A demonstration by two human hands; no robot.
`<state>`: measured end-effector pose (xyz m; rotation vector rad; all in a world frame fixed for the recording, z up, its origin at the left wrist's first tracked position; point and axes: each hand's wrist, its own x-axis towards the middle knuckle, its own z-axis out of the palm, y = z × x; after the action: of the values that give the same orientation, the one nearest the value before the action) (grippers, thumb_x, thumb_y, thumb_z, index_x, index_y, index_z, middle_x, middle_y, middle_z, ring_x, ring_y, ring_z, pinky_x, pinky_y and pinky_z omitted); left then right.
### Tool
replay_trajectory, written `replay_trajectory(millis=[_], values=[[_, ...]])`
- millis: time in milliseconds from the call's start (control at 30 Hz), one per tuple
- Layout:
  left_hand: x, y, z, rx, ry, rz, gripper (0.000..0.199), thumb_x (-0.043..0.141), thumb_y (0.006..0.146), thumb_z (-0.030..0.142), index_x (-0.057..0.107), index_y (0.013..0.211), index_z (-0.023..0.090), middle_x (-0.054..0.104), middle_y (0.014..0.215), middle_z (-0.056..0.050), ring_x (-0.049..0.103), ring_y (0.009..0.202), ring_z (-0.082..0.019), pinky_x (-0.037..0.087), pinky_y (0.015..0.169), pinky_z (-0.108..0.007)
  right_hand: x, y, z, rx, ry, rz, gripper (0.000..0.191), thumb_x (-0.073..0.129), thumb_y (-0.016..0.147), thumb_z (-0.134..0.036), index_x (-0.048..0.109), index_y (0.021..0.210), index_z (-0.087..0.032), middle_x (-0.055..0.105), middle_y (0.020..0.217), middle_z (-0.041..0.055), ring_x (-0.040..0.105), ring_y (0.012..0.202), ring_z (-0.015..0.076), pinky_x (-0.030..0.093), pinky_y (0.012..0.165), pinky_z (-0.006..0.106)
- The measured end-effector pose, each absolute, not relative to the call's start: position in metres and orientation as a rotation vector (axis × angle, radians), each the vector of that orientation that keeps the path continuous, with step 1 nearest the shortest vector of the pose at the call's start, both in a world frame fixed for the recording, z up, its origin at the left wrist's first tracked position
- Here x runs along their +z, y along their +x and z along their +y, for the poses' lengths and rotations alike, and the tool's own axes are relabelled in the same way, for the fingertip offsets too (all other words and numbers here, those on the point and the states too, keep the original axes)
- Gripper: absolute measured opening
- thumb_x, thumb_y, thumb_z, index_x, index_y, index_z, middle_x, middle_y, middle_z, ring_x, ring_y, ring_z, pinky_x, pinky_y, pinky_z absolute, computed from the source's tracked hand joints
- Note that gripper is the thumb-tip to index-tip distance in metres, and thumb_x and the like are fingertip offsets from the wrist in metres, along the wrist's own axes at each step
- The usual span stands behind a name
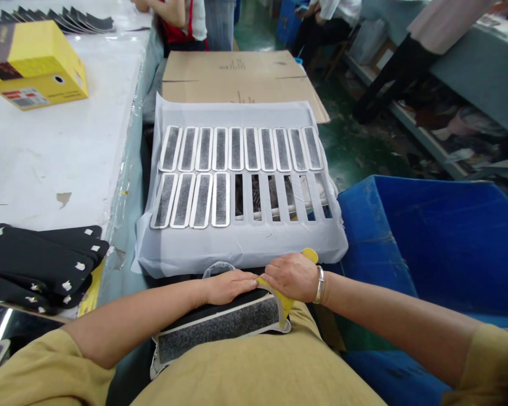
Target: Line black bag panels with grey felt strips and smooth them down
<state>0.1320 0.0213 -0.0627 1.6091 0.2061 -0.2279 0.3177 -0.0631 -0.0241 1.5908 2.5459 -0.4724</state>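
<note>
A long panel with a speckled dark grey face [220, 327] and a pale rim lies across my lap, its near side partly hidden by my shirt. My left hand [232, 286] grips its far edge, fingers together, their tips touching a yellow strip. My right hand [295, 276] is closed round that yellow strip [286, 307] at the panel's right end; one rounded tip sticks out above the knuckles. Just beyond my hands stands a white cloth-covered frame [254, 248], bearing two rows of similar grey panels [201, 200]. Open slots show at the front row's right side.
To the left is a white table [101, 135] with a yellow box [38, 62] and stacked black pieces [38, 259]. A large blue bin [376, 225] stands at the right. Flattened cardboard [237, 76] lies behind the frame. Other people [406, 67] are farther back.
</note>
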Motion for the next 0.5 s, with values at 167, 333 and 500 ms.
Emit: replay_trajectory(millis=[167, 333, 500], values=[[-0.057, 0.125, 0.018, -0.24, 1.696, 0.19, 0.044, 0.025, 0.093, 0.042, 0.058, 0.107, 0.016, 0.062, 0.102, -0.006, 0.055, 0.093, -0.018, 0.039, 0.089, -0.027, -0.026, 0.315, -0.064, -0.542, 1.563, 2.551, 0.04, 0.028, 0.095, -0.035, 0.06, 0.078, -0.018, 0.064, 0.073, 0.0028, 0.055, 0.062, 0.0126, 0.031, 0.058, 0.025], [-0.049, 0.127, 0.013, -0.229, 1.777, 0.128, 0.043, 0.025, 0.094, 0.039, 0.048, 0.126, 0.023, 0.056, 0.123, -0.003, 0.051, 0.11, -0.018, 0.033, 0.099, -0.029, -0.025, 0.306, -0.079, -0.576, 1.677, 2.464, 0.042, 0.026, 0.095, -0.035, 0.06, 0.079, -0.017, 0.065, 0.074, 0.0055, 0.058, 0.067, 0.0148, 0.035, 0.062, 0.026], [-0.043, 0.12, 0.01, -0.168, 1.768, 0.161, 0.044, 0.035, 0.09, 0.047, 0.049, 0.127, 0.028, 0.057, 0.124, 0.001, 0.055, 0.109, -0.019, 0.035, 0.096, -0.026, -0.013, 0.299, -0.095, -0.681, 1.915, 2.277, 0.044, 0.024, 0.095, -0.037, 0.062, 0.082, -0.018, 0.067, 0.077, 0.0059, 0.061, 0.07, 0.0169, 0.039, 0.062, 0.027]])
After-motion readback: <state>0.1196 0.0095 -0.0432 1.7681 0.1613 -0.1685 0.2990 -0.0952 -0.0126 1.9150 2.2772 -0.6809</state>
